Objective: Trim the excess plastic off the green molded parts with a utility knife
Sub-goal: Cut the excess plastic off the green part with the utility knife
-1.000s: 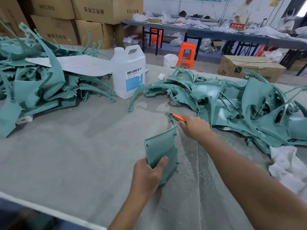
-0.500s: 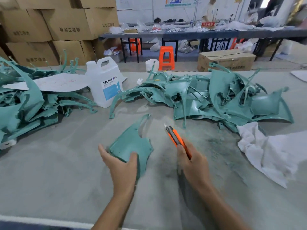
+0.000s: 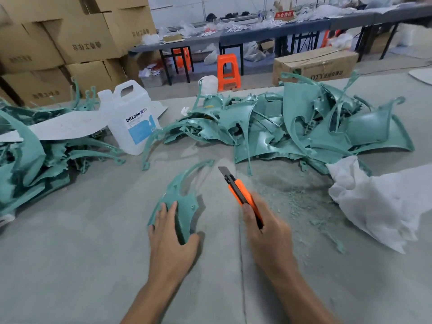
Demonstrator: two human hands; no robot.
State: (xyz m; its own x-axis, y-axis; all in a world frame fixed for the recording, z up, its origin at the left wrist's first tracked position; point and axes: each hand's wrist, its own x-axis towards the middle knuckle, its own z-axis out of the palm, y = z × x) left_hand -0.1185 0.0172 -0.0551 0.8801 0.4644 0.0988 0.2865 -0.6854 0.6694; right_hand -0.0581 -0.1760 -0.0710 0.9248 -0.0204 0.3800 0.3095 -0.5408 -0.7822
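**While one green part (image 3: 184, 197) is held by the left hand (image 3: 170, 237), the utility knife (image 3: 243, 195) is gripped just beside it**

Where the grey, matte table (image 3: 70, 253) lies nearest the camera, the green part is found just left of centre. It is a thin, smooth moulded shell, broad at its near end and drawn out at its far end into a slim curved arm. Its near end is clasped by the left hand: the fingers (image 3: 173, 209) are laid over the top face and the thumb is set against the near edge.

The utility knife, orange-bodied with a black slider, is gripped in the curled right hand (image 3: 268, 237). Its grey blade is extended and pointed away, close to the tip of the curved arm but apart from it.

To the right of the knife, the table is dusted with fine green shavings (image 3: 292, 202) and small curled scraps. Beyond them a crumpled white cloth (image 3: 378, 202) is spread, soft and wrinkled.

A tangled right heap (image 3: 304, 127) of glossy green mouldings, with curved panels and thin runners, is piled across the far side of the table. A left heap (image 3: 28, 160) of similar pieces is partly covered by a flat white sheet (image 3: 65, 125). Between the heaps a translucent white plastic jug (image 3: 131, 120) with a moulded handle and a blue label is stood upright. Stacked cardboard boxes (image 3: 81, 43) and an orange plastic stool (image 3: 228, 71) are seen behind.
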